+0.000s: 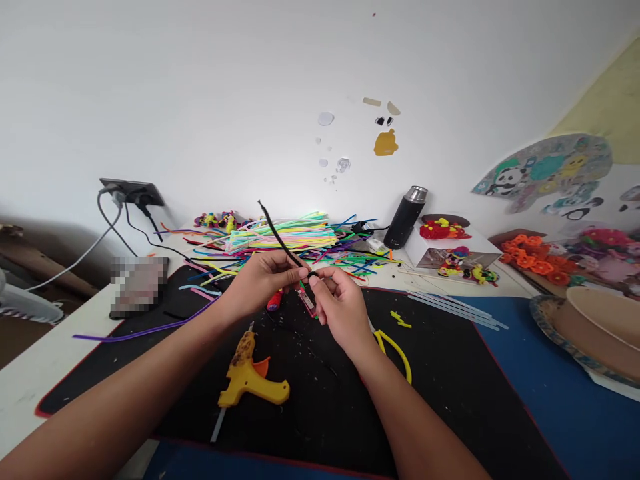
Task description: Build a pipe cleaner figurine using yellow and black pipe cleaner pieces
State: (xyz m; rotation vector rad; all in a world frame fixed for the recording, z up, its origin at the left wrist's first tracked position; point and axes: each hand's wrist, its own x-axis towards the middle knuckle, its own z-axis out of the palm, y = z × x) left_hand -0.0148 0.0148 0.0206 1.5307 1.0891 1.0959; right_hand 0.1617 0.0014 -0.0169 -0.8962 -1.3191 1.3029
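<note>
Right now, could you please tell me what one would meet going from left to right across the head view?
Wall socket, left hand, right hand, black flask, orange flower-like pieces.

Left hand [263,283], right hand [344,305], both pinching, forearms [165,365] angled inward

craft workspace with glue gun [245,378]

Matt, fuzzy black pipe cleaner [277,234]
</note>
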